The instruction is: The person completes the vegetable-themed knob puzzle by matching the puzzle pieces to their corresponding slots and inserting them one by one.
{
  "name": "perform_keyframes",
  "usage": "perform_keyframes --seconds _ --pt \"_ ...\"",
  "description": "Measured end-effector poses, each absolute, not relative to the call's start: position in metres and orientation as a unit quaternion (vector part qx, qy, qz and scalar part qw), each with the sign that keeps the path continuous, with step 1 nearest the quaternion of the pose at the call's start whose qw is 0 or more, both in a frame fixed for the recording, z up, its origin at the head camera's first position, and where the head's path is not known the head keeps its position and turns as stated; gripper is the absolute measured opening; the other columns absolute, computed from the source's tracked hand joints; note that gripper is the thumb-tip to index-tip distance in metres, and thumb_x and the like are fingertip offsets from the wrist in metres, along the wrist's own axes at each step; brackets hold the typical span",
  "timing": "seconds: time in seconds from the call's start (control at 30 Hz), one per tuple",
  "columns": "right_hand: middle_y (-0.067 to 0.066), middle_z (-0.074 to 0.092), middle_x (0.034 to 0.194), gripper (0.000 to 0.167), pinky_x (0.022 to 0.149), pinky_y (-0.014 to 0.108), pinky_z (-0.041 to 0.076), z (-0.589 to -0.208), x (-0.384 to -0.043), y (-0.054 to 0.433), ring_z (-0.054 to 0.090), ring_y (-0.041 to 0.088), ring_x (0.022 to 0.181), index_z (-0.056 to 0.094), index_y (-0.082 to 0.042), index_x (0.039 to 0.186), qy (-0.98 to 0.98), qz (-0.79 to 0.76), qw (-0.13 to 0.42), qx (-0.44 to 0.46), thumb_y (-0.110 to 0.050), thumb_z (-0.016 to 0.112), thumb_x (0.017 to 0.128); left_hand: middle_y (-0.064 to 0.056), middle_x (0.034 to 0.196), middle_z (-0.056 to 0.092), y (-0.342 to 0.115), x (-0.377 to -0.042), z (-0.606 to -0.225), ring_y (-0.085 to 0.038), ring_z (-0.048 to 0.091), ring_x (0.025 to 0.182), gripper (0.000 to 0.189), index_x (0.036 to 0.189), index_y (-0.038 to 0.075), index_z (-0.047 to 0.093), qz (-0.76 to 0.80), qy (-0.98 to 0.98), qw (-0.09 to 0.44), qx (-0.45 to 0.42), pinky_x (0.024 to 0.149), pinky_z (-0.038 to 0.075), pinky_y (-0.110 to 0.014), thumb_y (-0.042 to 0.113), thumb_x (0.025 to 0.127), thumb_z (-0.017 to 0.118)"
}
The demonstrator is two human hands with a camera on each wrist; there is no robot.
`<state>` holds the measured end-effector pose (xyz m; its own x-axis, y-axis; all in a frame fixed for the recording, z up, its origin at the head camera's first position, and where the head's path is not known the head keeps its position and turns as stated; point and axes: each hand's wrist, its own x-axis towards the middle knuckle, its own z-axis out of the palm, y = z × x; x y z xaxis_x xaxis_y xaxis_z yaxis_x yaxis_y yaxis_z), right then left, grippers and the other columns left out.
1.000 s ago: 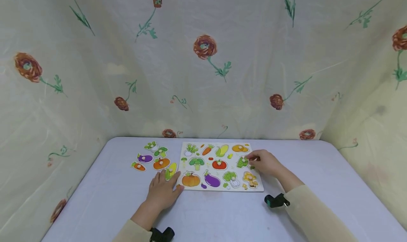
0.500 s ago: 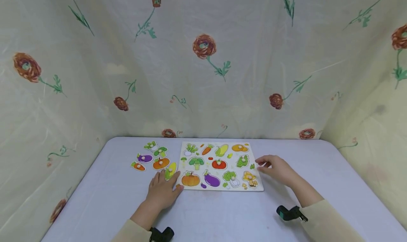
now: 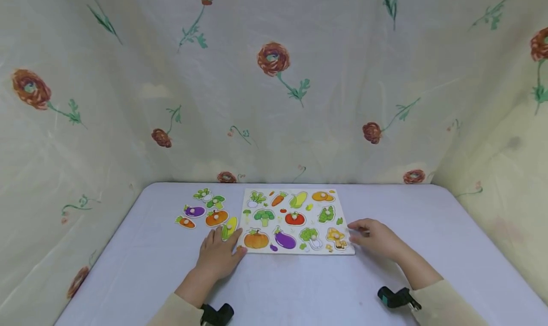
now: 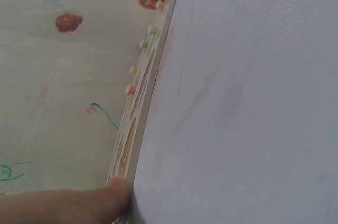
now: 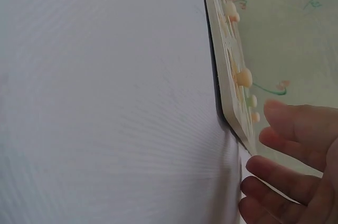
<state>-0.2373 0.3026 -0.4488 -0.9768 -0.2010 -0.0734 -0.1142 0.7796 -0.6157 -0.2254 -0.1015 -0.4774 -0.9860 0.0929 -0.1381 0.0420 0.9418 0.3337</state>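
Note:
A white vegetable puzzle board (image 3: 316, 219) lies flat between the hands. My left hand (image 3: 219, 255) rests at its left edge, fingers spread; in the left wrist view the thumb (image 4: 113, 192) presses on the board's near edge. Those fingers partly cover a loose corn piece (image 3: 229, 227). At the right edge my right hand (image 3: 377, 240) holds nothing, its fingers relaxed around the board's side near the mushroom piece (image 3: 336, 238). Knobbed pieces sit in the board, among them the tomato (image 3: 295, 218) and the bok choy (image 3: 312, 239).
Left of the board, more loose pieces lie on the white table (image 3: 299, 288): a pumpkin (image 3: 217, 217), an eggplant (image 3: 195, 212), a carrot (image 3: 186, 222), a broccoli (image 3: 215, 202) and a white-rooted green vegetable (image 3: 202, 194). A flowered curtain (image 3: 334, 140) surrounds the table's back and sides.
My right hand has left the green piece on the board's right side, moving out and then down along the right edge. The left hand has stayed in place.

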Motion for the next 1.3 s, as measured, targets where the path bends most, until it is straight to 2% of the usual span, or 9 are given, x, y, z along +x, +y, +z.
perform_keyframes --seconds 0.17,0.47,0.87,1.03,1.2,1.3 --pt "0.029 0.056 0.133 0.041 0.101 0.061 0.043 -0.448 -0.236 0.301 0.050 0.050 0.125 0.064 0.002 0.127 0.944 -0.308 0.074 -0.086 -0.019 0.073 0.092 -0.030 0.160 0.018 -0.102 -0.226 -0.477 -0.052 0.011 0.147 0.061 0.153 0.024 0.044 0.171 0.982 0.077 0.029 0.116 0.014 -0.066 0.047 0.098 0.058" --pt "0.028 0.054 0.139 0.050 0.107 0.063 0.036 -0.453 -0.233 0.297 0.042 0.051 0.133 0.063 0.001 0.130 0.954 -0.279 0.072 -0.084 -0.023 0.077 0.089 -0.031 0.159 0.020 -0.101 -0.225 -0.474 -0.052 0.013 0.147 0.061 0.152 0.023 0.045 0.171 0.982 0.077 0.034 0.116 0.016 -0.066 0.047 0.098 0.058" --pt "0.025 0.055 0.140 0.053 0.107 0.064 0.035 -0.455 -0.233 0.296 0.042 0.050 0.134 0.064 -0.002 0.132 0.957 -0.263 0.092 -0.083 -0.025 0.078 0.087 -0.031 0.158 0.022 -0.101 -0.225 -0.465 -0.050 0.016 0.147 0.061 0.153 0.025 0.045 0.162 0.983 0.083 0.039 0.114 0.020 -0.067 0.048 0.098 0.058" --pt "0.025 0.055 0.140 0.053 0.105 0.065 0.036 -0.453 -0.233 0.296 0.042 0.051 0.134 0.065 -0.003 0.132 0.960 -0.255 0.090 -0.075 -0.025 0.080 0.085 -0.031 0.157 0.025 -0.103 -0.227 -0.463 -0.051 0.018 0.145 0.061 0.151 0.023 0.047 0.181 0.979 0.081 0.045 0.112 0.022 -0.069 0.045 0.097 0.062" --pt "0.024 0.054 0.141 0.053 0.106 0.065 0.036 -0.453 -0.233 0.295 0.042 0.051 0.134 0.065 -0.005 0.132 0.960 -0.258 0.091 -0.067 -0.026 0.080 0.085 -0.027 0.150 0.042 -0.106 -0.231 -0.458 -0.049 0.035 0.139 0.058 0.146 0.014 0.054 0.195 0.979 0.049 0.043 0.109 0.032 -0.065 0.042 0.096 0.064" --pt "0.024 0.054 0.141 0.054 0.106 0.065 0.035 -0.452 -0.233 0.294 0.041 0.051 0.134 0.065 -0.006 0.132 0.959 -0.260 0.093 -0.061 -0.026 0.080 0.085 -0.020 0.135 0.059 -0.108 -0.235 -0.453 -0.041 0.054 0.123 0.051 0.136 0.007 0.061 0.207 0.978 0.024 0.023 0.100 0.045 -0.058 0.038 0.095 0.067"
